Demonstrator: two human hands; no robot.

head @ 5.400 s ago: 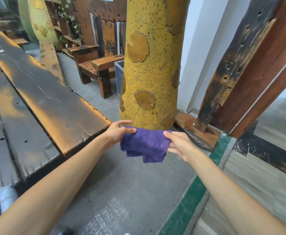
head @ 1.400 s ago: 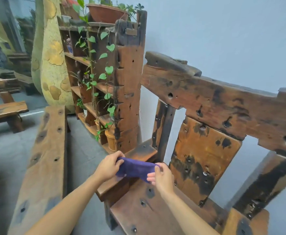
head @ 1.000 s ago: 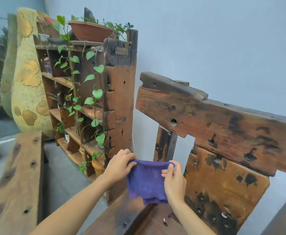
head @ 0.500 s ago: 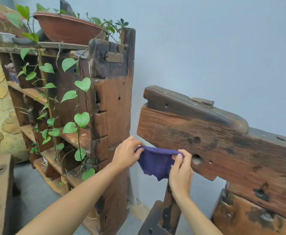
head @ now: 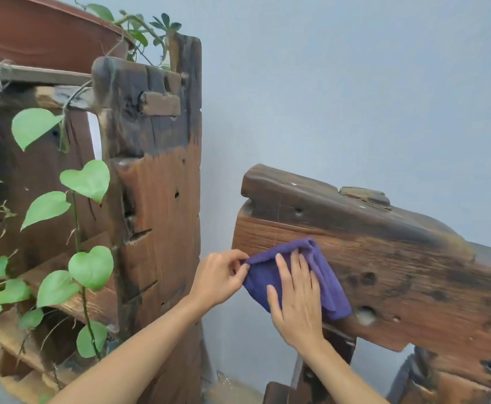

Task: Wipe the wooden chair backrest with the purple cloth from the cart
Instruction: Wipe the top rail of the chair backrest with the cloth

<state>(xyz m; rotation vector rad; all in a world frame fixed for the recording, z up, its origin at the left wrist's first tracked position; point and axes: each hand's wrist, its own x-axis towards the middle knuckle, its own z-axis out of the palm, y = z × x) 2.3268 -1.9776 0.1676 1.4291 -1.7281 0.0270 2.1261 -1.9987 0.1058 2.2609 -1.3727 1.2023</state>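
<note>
The wooden chair backrest (head: 398,266) is a thick, dark-stained rustic plank with holes, filling the right half of the head view. The purple cloth (head: 324,275) lies flat against the left end of the plank's front face. My right hand (head: 295,301) presses on the cloth with flat, spread fingers. My left hand (head: 218,278) pinches the cloth's left corner just off the plank's left edge.
A tall rustic wooden shelf (head: 154,199) stands left of the chair, a narrow gap between them. Green vine leaves (head: 85,179) hang over its front and a brown plant pot (head: 40,30) sits on top. A pale blue wall (head: 340,97) is behind.
The cloth has gone from hanging between both hands below the plank's left end to lying flat on the backrest's face. My right hand has opened flat onto it.
</note>
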